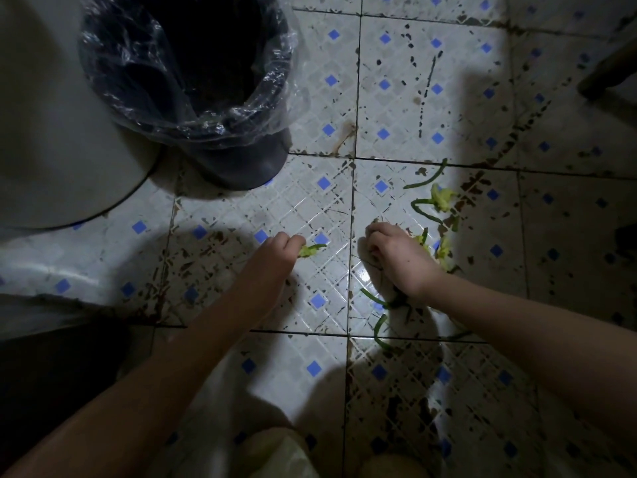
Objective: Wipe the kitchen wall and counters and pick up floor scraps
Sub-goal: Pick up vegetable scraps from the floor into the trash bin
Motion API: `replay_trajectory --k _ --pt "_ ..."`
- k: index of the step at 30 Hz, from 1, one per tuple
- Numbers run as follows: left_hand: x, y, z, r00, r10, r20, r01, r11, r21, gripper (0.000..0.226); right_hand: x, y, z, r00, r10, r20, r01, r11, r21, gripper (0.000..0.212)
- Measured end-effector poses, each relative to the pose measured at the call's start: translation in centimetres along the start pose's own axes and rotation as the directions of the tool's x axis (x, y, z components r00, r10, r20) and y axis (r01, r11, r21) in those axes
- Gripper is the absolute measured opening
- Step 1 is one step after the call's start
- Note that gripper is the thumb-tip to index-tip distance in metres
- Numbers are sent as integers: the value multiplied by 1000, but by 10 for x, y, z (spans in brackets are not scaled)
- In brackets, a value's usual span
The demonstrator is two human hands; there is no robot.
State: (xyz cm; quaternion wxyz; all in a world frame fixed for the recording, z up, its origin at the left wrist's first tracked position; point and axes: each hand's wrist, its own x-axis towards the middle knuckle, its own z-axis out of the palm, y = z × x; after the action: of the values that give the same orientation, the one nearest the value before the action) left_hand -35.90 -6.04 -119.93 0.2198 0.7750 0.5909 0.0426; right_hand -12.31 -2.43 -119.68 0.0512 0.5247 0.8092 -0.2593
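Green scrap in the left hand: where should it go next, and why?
Probably carry the left hand forward and leftward and drop its green scrap into the lined bin. The scrap is already pinched between the fingers, the bin stands open just beyond that hand, and more scraps lie on the floor by the right hand, waiting to be picked up.

View: head cam, wide-angle, worn by person.
Facing: fwd & steeply down at tiled floor (320, 208).
Range: close; left hand (275, 251) & right hand (396, 257) mid-frame, bin (193, 81) top-left.
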Motion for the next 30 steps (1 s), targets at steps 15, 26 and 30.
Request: replay_trajectory --k 15,26,30 --pt "1 0 -1 1000 -12 21 13 999 -30 43 -5 17 -6 984 -146 99 158 979 -130 32" --pt "-2 0 -6 1000 21 -18 -21 1000 -20 46 2 16 -8 998 -11 -62 16 997 70 31" --pt "-2 0 -5 1000 17 -21 -17 1000 -3 44 -1 17 -6 997 -73 0 73 997 37 32"
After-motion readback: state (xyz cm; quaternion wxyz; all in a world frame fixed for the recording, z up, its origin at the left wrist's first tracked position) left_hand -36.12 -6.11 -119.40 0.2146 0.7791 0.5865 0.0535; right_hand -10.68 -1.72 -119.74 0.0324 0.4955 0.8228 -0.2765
